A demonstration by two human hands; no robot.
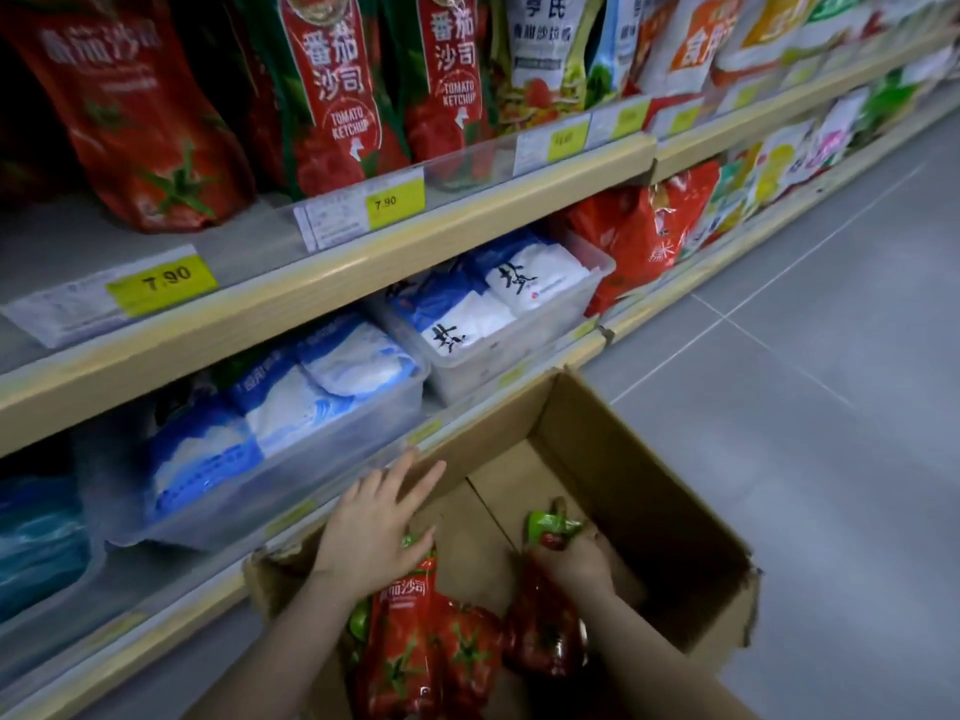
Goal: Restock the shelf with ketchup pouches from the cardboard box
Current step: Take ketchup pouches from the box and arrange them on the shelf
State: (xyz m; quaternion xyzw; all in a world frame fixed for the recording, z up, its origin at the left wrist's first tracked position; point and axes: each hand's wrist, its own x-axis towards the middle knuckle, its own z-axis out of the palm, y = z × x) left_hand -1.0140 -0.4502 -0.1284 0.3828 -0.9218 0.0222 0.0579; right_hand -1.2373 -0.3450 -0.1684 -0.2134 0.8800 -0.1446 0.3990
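While right hand (582, 561) grips pouch (545, 615) | box (649, 511) bottom cropped

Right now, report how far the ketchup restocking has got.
Done: ketchup pouches already stand on the upper shelf. In hand: the right hand grips one pouch in the cardboard box; the left hand rests open over another. Left: those pouches still need shelving.

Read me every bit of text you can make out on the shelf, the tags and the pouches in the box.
"番茄沙司 TOMATO KETCHUP": two upright ketchup pouches on the upper shelf.
"7.90": left yellow price tag.
"7.90": second price tag.
"亨氏": white pouch; lower lines blurred.
"番茄沙司": pouch in the cardboard box, faint.
Other tags and packs: too blurred.
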